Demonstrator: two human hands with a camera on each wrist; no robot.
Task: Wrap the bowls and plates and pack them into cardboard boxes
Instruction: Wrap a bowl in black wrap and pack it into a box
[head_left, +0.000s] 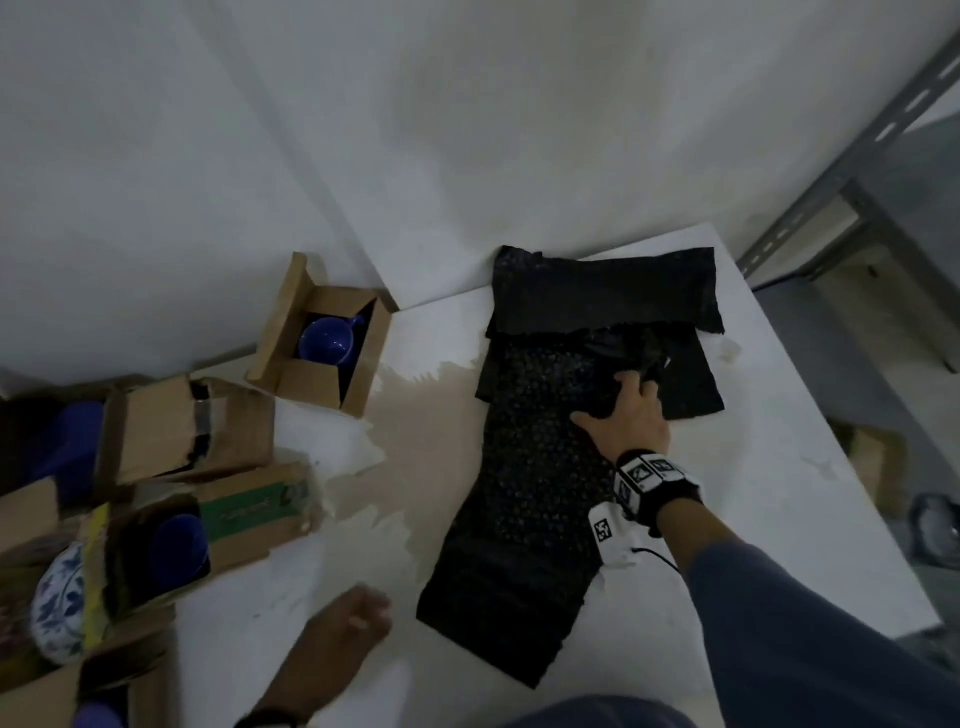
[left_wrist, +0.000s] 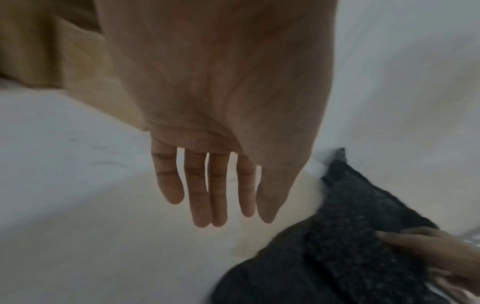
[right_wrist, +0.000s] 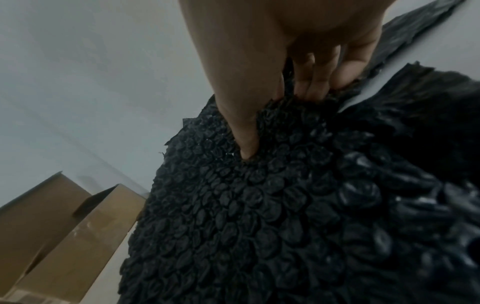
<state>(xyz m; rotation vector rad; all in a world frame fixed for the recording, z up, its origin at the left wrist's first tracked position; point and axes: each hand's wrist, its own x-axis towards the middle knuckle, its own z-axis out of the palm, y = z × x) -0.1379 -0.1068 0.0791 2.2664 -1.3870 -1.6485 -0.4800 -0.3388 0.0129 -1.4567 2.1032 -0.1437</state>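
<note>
White tabletop (head_left: 779, 493) carrying black bubble wrap (head_left: 524, 493) sheets, lying flat at centre; cardboard boxes (head_left: 187, 426) sitting at left, blue bowls (head_left: 327, 338) lying unwrapped inside; right hand (head_left: 631, 421) pinching top sheet; left hand (left_wrist: 221, 123) hovering, fingers straight, grasping nothing; likely step: fetching wrap; next calling for peeling single sheet free, placing bowl on it

The bubble wrap (head_left: 540, 467) is black, dotted with rounded bubbles. The desk (head_left: 753, 467) is white with beige patches. The cardboard boxes (head_left: 322, 338) are brown; one holds a blue cup (head_left: 327, 340). A bowl (head_left: 60, 603) is white with blue flowers.
</note>
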